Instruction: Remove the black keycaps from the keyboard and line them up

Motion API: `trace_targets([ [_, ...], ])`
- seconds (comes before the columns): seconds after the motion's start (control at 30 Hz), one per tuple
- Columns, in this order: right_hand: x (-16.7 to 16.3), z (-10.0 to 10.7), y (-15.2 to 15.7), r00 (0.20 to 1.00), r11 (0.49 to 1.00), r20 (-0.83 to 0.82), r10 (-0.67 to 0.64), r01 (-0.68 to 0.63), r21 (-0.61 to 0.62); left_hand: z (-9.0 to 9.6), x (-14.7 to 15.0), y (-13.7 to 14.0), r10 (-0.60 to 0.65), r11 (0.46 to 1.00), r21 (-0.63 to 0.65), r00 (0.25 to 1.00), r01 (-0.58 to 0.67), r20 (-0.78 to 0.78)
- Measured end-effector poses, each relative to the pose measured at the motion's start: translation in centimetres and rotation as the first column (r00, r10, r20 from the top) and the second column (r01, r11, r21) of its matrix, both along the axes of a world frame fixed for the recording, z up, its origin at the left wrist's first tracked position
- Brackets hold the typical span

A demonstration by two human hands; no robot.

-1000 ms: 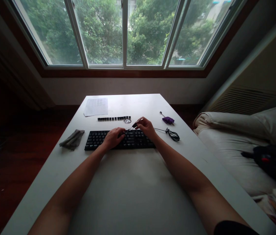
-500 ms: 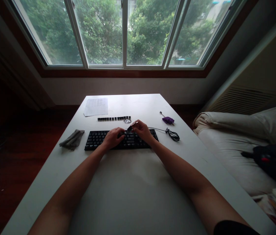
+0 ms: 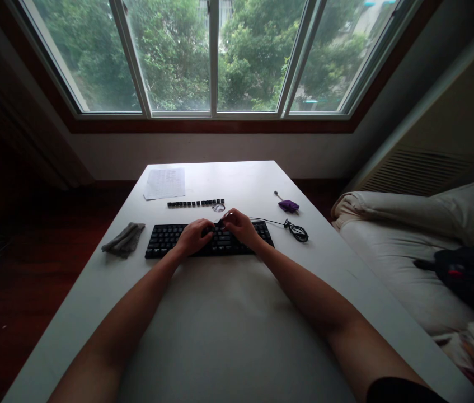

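Note:
A black keyboard (image 3: 161, 238) lies across the white table in front of me. My left hand (image 3: 195, 236) rests over its middle, fingers bent onto the keys towards the far edge and thumb on the near side. Close beside it, my right hand (image 3: 239, 226) hovers low over the keyboard's far edge. Its thumb and fingers are pinched on a small black piece (image 3: 219, 223) with something shiny by the fingertips. Whether that is a keycap or a tool is too small to tell. Behind the hands stretches a row of loose black keycaps (image 3: 195, 203), with a clear round object (image 3: 219, 207) at its right end.
A grey cloth (image 3: 124, 239) lies left of the keyboard. At the right are a coiled black cable (image 3: 296, 231) and a purple item (image 3: 289, 206) with a thin stick. A printed sheet (image 3: 165, 183) sits at the far left corner, and a sofa (image 3: 392, 246) stands beyond the table's right edge.
My right hand has dropped slightly and shifted a little left, bringing the small black piece lower over the keyboard. My left hand has stayed almost where it was.

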State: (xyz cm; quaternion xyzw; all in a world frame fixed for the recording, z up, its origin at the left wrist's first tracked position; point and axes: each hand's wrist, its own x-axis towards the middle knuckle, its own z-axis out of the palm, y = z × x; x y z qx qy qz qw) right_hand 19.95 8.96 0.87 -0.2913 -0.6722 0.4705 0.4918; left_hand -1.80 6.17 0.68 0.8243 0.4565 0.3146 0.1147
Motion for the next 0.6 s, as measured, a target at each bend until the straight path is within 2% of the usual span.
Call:
trace_targets([
  [0.2, -0.39, -0.77, 0.02, 1.0, 0.999, 0.012, 0.001, 0.0, -0.035, 0.12, -0.01, -0.24, 0.023, 1.0, -0.009, 0.999, -0.022, 0.045],
  [0.47, -0.65, -0.7, -0.67, 0.996, 0.998, 0.071, -0.056, 0.054, 0.019, 0.34, -0.25, -0.39, -0.02, 0.999, -0.033, 0.986, 0.026, 0.164],
  [0.6, -0.64, -0.91, -0.54, 0.997, 0.999, 0.06, -0.05, 0.05, -0.002, 0.64, -0.46, -0.2, -0.038, 0.995, -0.086, 0.97, 0.06, 0.241],
])
